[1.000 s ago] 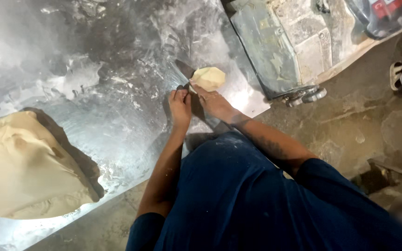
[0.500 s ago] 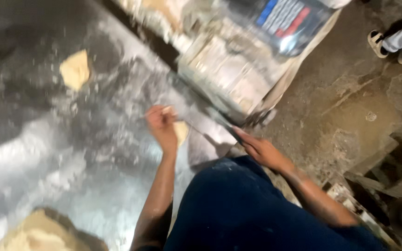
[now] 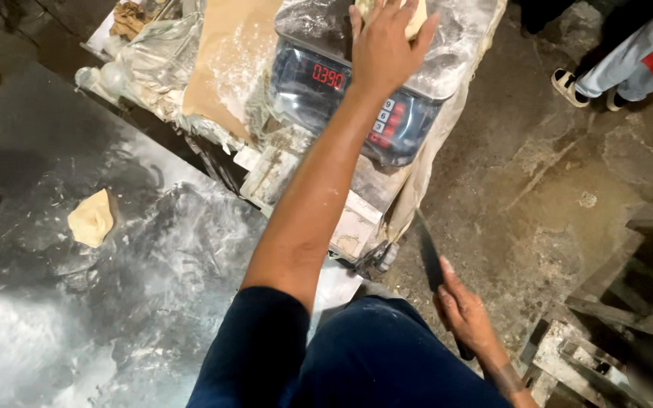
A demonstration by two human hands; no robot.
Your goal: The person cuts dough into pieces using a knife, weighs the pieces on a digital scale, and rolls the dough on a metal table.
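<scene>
A pale lump of dough (image 3: 416,23) lies on the weighing platform of a digital scale (image 3: 357,94) at the top of the view, mostly hidden under the left hand (image 3: 387,41), which presses flat on it with fingers spread. The scale is wrapped in clear, flour-dusted plastic and its red display is lit; it stands on a worn, flour-caked stand (image 3: 319,204) with a small wheel at its near corner. Just left of the scale lies a sheet of brown paper (image 3: 224,68) dusted with flour, beside crumpled clear plastic bags (image 3: 137,57); what the bags hold cannot be made out. Down by the person's side, the right hand (image 3: 466,317) is closed around the handle of a dark-bladed knife (image 3: 428,253), the blade pointing up toward the stand. Well apart to the left, a second small piece of dough (image 3: 92,219) rests on the floury metal table (image 3: 77,317). At the top right, another person's sandalled feet (image 3: 587,87) stand on the concrete floor (image 3: 553,189).
</scene>
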